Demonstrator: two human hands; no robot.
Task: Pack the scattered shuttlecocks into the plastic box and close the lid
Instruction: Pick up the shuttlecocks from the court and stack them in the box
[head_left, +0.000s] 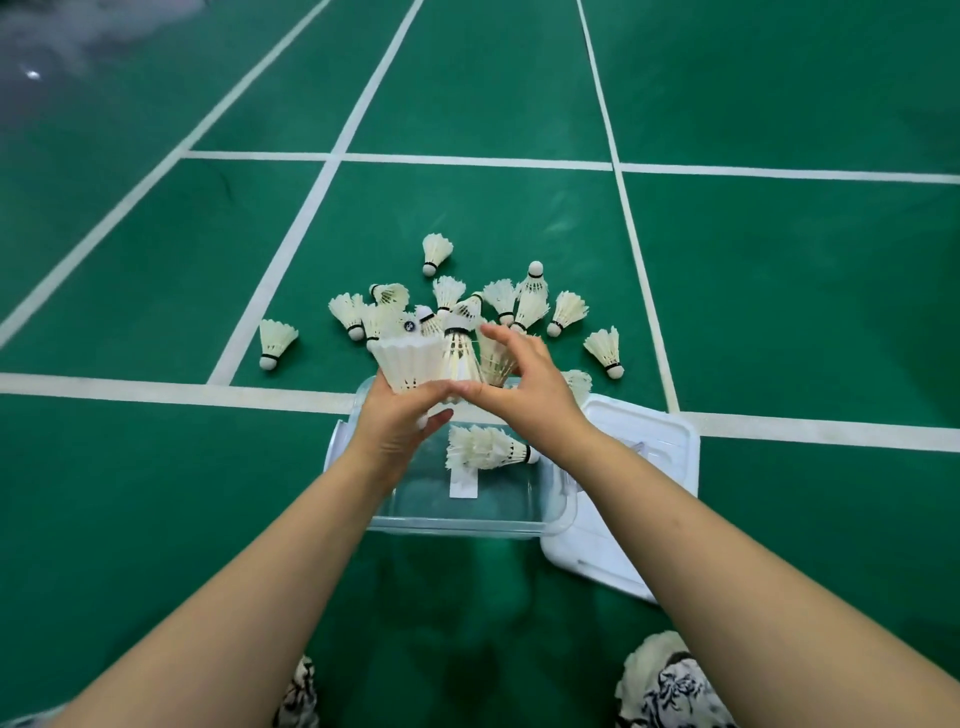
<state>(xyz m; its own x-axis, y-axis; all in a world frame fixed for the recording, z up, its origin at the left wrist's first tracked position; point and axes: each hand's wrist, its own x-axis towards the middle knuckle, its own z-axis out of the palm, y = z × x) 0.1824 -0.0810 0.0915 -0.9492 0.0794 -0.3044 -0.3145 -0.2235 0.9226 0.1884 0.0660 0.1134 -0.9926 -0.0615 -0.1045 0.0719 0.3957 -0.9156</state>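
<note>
Left hand (400, 423) grips a shuttlecock (408, 364) skirt-up; right hand (524, 387) curls round a second shuttlecock (460, 358) beside it, probably to nest them. Both hang over the open plastic box (467, 527), which holds one stack (485, 449); its lid (654, 441) lies alongside, other shuttlecocks (569, 312) scattered on the floor (156, 467) beyond.

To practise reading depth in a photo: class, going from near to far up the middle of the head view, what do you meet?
Clear box (near rim) → shuttlecock inside it → bunch held by the left hand → scattered pile → lone farthest shuttlecock → white court line.
</note>
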